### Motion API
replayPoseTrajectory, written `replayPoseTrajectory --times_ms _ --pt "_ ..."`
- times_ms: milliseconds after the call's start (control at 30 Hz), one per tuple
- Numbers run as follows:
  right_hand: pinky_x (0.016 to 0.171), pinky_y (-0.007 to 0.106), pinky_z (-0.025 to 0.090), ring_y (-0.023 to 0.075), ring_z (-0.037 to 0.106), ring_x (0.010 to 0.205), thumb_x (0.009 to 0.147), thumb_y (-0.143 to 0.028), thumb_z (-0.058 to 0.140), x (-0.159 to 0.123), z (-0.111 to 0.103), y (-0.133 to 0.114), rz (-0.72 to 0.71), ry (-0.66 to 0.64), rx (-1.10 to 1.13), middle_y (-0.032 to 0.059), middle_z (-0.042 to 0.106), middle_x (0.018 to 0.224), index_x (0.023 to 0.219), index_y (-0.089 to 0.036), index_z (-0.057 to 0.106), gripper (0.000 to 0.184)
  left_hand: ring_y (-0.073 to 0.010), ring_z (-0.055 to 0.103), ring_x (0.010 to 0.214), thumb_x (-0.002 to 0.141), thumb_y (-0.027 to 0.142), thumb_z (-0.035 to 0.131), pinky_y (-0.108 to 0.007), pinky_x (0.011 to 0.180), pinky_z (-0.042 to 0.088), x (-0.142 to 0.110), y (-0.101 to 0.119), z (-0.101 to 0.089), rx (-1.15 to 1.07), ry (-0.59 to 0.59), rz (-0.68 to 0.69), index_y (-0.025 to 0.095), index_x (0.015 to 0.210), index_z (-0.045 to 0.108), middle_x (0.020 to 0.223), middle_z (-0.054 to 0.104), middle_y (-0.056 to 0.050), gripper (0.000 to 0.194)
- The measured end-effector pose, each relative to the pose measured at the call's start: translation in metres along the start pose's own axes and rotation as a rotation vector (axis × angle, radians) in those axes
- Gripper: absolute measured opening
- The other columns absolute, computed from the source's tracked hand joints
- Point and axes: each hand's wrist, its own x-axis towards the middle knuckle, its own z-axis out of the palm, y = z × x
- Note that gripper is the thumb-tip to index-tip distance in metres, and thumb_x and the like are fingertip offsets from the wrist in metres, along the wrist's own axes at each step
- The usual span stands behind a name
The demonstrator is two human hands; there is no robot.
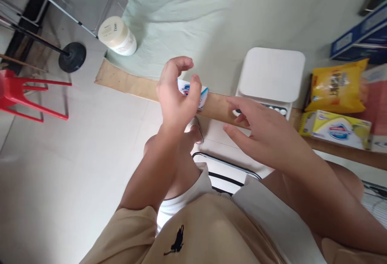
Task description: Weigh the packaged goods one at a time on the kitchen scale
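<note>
My left hand (pixel 178 88) hovers at the table's front edge, thumb and fingers apart in a loose curve. Behind it, partly covered by the thumb and palm, lies a small white and blue soap box (pixel 203 97); whether the hand touches it is hard to see. My right hand (pixel 260 129) has its fingers spread with nothing between them. It is just in front of a white kitchen scale (pixel 272 74) and covers part of the button row. A cream-lidded jar (pixel 117 36) stands on the table's left corner.
On the right are a yellow snack-like packet (pixel 337 86), a yellow and white soap box (pixel 340 131) and a dark blue box (pixel 363 34). A pale green cloth (pixel 193 22) covers the table, leaving a brown edge strip (pixel 130 80). A red stool (pixel 30 92) and metal rack (pixel 60 6) stand left.
</note>
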Motion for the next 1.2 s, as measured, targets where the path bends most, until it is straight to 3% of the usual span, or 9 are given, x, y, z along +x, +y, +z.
replayPoseTrajectory --times_ms 167,267,400,567,667,800,933,1067,1200 --pt "0.067 0.034 0.043 0.0260 0.070 0.083 0.098 -0.041 0.046 -0.044 -0.027 0.028 0.110 0.006 -0.198 0.0097 0.077 0.098 0.111 -0.020 0.068 0.033 -0.0286 0.066 0.127 0.108 0.040 0.043 -0.052 0.114 0.054 -0.019 0.076 0.063 -0.054 -0.208 0.202 0.028 0.124 0.061 0.122 0.070 -0.010 0.028" --pt "0.061 0.034 0.034 0.0238 0.066 0.073 0.097 -0.032 0.043 -0.067 -0.034 0.047 0.248 -0.061 -0.302 0.0115 0.075 0.086 0.092 -0.019 0.066 0.027 -0.0273 0.068 0.123 0.102 0.024 0.043 -0.048 0.110 0.057 -0.028 0.105 0.106 -0.075 -0.397 0.363 0.024 0.120 0.066 0.122 0.074 -0.011 0.030" --pt "0.060 0.034 0.035 0.0259 0.068 0.077 0.100 -0.033 0.042 -0.091 -0.034 0.074 0.380 -0.177 -0.268 0.0126 0.076 0.089 0.091 -0.018 0.067 0.031 -0.0278 0.064 0.136 0.099 0.018 0.046 -0.048 0.118 0.051 -0.031 0.124 0.154 -0.039 -0.515 0.519 0.020 0.130 0.069 0.141 0.072 -0.012 0.039" --pt "0.071 0.039 0.048 0.0324 0.073 0.093 0.102 -0.040 0.042 -0.111 -0.036 0.101 0.398 -0.261 -0.210 0.0168 0.077 0.099 0.091 -0.016 0.071 0.039 -0.0351 0.046 0.157 0.101 0.043 0.064 -0.059 0.130 0.036 -0.031 0.131 0.189 0.063 -0.615 0.638 0.027 0.138 0.069 0.158 0.063 -0.010 0.041" --pt "0.074 0.043 0.053 0.0348 0.074 0.096 0.104 -0.043 0.041 -0.116 -0.040 0.109 0.414 -0.284 -0.186 0.0167 0.078 0.099 0.092 -0.016 0.073 0.044 -0.0373 0.042 0.161 0.097 0.052 0.070 -0.066 0.133 0.028 -0.034 0.131 0.198 0.121 -0.642 0.630 0.032 0.135 0.070 0.161 0.060 -0.009 0.043" --pt "0.077 0.042 0.055 0.0343 0.075 0.103 0.104 -0.046 0.041 -0.119 -0.043 0.112 0.416 -0.283 -0.192 0.0167 0.079 0.109 0.102 -0.017 0.075 0.044 -0.0344 0.047 0.157 0.097 0.046 0.071 -0.064 0.133 0.028 -0.036 0.130 0.201 0.133 -0.636 0.625 0.033 0.127 0.073 0.153 0.066 -0.008 0.033" --pt "0.071 0.038 0.051 0.0326 0.075 0.096 0.104 -0.047 0.042 -0.118 -0.043 0.112 0.408 -0.295 -0.196 0.0155 0.079 0.097 0.089 -0.018 0.074 0.046 -0.0335 0.059 0.141 0.091 0.039 0.078 -0.060 0.126 0.038 -0.039 0.131 0.198 0.065 -0.606 0.624 0.028 0.118 0.073 0.137 0.071 -0.012 0.029" --pt "0.067 0.036 0.044 0.0301 0.073 0.093 0.104 -0.043 0.042 -0.118 -0.043 0.110 0.352 -0.288 -0.167 0.0136 0.079 0.099 0.087 -0.019 0.073 0.043 -0.0288 0.066 0.125 0.094 0.037 0.073 -0.048 0.104 0.056 -0.040 0.130 0.183 0.029 -0.572 0.623 0.025 0.121 0.069 0.134 0.070 -0.014 0.030" --pt "0.068 0.035 0.040 0.0239 0.069 0.085 0.102 -0.039 0.044 -0.111 -0.041 0.104 0.256 -0.148 -0.043 0.0081 0.078 0.103 0.094 -0.021 0.070 0.033 -0.0282 0.065 0.129 0.097 0.052 0.069 -0.050 0.107 0.058 -0.033 0.116 0.157 -0.019 -0.400 0.563 0.026 0.122 0.068 0.140 0.067 -0.013 0.037"
